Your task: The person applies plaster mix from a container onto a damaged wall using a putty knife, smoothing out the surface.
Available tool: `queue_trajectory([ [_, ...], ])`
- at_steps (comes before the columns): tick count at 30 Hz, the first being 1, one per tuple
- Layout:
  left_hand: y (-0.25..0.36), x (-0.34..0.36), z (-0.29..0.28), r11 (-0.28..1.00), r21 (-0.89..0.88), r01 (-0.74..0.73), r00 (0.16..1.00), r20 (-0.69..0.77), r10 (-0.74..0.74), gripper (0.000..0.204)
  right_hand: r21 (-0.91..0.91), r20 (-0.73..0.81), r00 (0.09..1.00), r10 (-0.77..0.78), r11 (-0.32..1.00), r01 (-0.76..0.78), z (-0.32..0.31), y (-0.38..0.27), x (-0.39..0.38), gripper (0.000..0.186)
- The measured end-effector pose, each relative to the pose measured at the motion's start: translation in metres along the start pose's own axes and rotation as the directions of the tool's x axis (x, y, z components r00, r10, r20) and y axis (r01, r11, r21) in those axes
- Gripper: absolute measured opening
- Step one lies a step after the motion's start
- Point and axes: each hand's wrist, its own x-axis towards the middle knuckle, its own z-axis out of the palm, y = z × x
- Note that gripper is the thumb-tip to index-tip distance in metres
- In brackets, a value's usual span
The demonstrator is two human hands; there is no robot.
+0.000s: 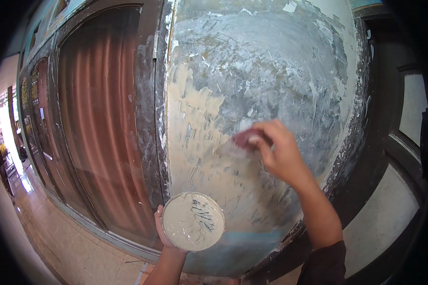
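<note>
My left hand (164,230) holds a round tub of cream-coloured putty (192,222) from its left side and below; several fingers are hidden behind it. Grooves in the putty show a darker patch. Up and to the right, my right hand (278,149) grips a putty knife by its dark red handle (248,137). Its blade, blurred, points left against the wall (280,71). Wet cream putty (195,114) covers the wall's left and lower part in rough strokes, while the upper and right part is grey and patchy white.
Left of the wall stands a dark wooden frame with a glass pane and reddish-brown curtain (100,118) behind it. A dark panelled door (394,147) is on the right. Tiled floor (76,242) runs along the lower left toward a bright opening.
</note>
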Motion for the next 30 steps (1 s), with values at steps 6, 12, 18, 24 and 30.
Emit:
queue_trajectory([
  [6,0.019,-0.006,-0.009,0.994,0.099,-0.054,0.995,-0.073,0.062,0.082,0.022,-0.037,0.985,0.169,0.985,-0.168,0.004,0.031,0.103,0.024],
  [12,0.041,-0.021,-0.011,0.993,0.072,-0.096,0.995,-0.027,0.098,0.082,-0.182,-0.043,0.960,0.277,0.942,-0.280,0.019,0.028,0.180,0.038],
  [18,0.066,-0.033,-0.048,0.976,0.132,-0.173,0.982,-0.048,0.181,0.081,-0.328,-0.044,0.952,0.302,0.896,-0.299,0.033,0.025,0.193,0.043],
  [24,0.074,-0.043,-0.046,0.967,0.168,-0.192,0.970,-0.119,0.214,0.076,-0.386,-0.008,0.950,0.313,0.875,-0.292,0.037,0.018,0.192,0.040],
  [30,0.082,-0.040,-0.053,0.948,0.262,-0.180,0.965,-0.138,0.222,0.073,-0.303,-0.043,0.961,0.274,0.913,-0.274,0.034,0.037,0.195,0.035],
])
